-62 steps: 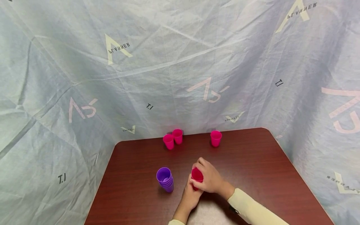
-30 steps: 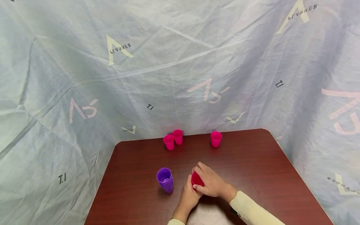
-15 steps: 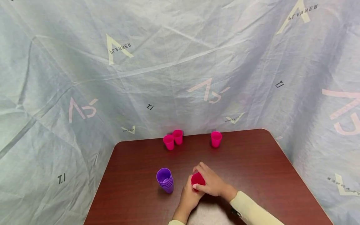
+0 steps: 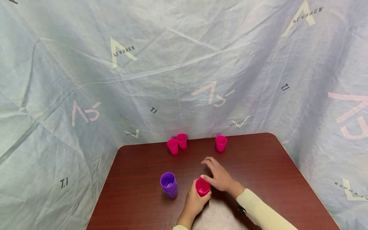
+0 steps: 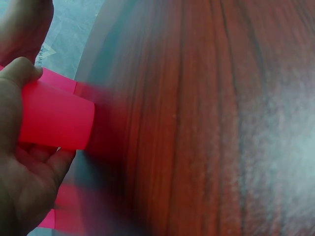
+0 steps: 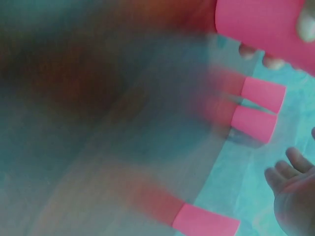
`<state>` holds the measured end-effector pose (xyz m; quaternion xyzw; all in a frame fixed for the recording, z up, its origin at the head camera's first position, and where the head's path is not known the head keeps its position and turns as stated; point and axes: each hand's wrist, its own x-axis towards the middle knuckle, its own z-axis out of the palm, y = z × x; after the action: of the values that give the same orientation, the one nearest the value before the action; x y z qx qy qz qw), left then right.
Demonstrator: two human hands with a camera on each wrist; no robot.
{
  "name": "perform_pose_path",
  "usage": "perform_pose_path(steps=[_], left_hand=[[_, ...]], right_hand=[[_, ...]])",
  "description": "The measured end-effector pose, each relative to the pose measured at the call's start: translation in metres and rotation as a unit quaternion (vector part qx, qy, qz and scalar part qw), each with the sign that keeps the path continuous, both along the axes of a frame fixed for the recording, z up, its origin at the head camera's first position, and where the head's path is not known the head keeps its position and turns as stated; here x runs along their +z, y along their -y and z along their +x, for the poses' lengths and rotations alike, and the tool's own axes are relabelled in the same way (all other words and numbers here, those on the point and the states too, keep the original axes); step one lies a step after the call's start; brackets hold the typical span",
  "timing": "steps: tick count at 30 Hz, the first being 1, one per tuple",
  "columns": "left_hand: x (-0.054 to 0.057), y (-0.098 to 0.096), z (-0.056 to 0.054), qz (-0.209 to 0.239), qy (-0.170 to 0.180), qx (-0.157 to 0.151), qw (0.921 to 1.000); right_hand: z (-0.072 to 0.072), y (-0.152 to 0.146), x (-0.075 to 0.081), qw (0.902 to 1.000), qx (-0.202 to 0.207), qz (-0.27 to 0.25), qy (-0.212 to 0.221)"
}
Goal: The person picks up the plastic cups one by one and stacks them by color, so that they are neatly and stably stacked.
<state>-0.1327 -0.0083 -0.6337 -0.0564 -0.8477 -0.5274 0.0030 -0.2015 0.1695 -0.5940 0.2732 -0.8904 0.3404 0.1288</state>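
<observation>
In the head view, my left hand [image 4: 194,202] grips a pink cup [image 4: 202,187] near the front middle of the table, its mouth facing up. The left wrist view shows the thumb and fingers curled round the same cup [image 5: 59,118]. Just beyond it, my right hand [image 4: 220,177] has its fingers spread and holds nothing. Its thumb tip is by the cup's rim; whether it touches, I cannot tell. In the right wrist view, the right hand [image 6: 295,194] is apart from the cup body. To the left stands a stack of purple cups [image 4: 169,184].
Along the back edge of the brown table [image 4: 138,166] stand a pink cup [image 4: 173,146], another pink cup [image 4: 182,141] close beside it, and a third pink cup [image 4: 221,143] farther right. A grey printed cloth [image 4: 172,80] hangs behind and around the table.
My right hand has come off the pink cup, moving slightly away toward the back with its fingers opening. The left hand keeps its hold, and the other cups stay where they were.
</observation>
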Motion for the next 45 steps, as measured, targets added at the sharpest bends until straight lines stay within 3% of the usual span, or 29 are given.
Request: perform_pose_path(steps=[8,19,30,35,39,45], left_hand=[[-0.001,-0.001,0.001,-0.005,0.003,0.014,0.9999],[0.001,-0.003,-0.001,-0.003,-0.006,0.034,0.9994],[-0.001,-0.004,-0.001,-0.018,-0.003,0.042,0.999],[-0.002,-0.005,-0.002,-0.02,-0.01,0.046,0.9987],[-0.001,-0.006,-0.002,-0.015,-0.015,0.048,0.9986],[-0.004,-0.005,0.0,-0.019,-0.021,0.053,0.9982]], right_hand=[[-0.02,-0.01,0.0,0.9993,-0.018,0.022,-0.024],[-0.048,-0.022,0.002,0.991,-0.083,0.093,-0.047],[-0.082,-0.039,-0.008,0.9759,-0.128,0.176,0.013],[-0.094,-0.044,-0.001,0.9651,-0.138,0.221,0.021],[-0.098,-0.045,0.001,0.9644,-0.14,0.223,0.023],[-0.106,-0.047,-0.007,0.9642,-0.144,0.221,0.025]])
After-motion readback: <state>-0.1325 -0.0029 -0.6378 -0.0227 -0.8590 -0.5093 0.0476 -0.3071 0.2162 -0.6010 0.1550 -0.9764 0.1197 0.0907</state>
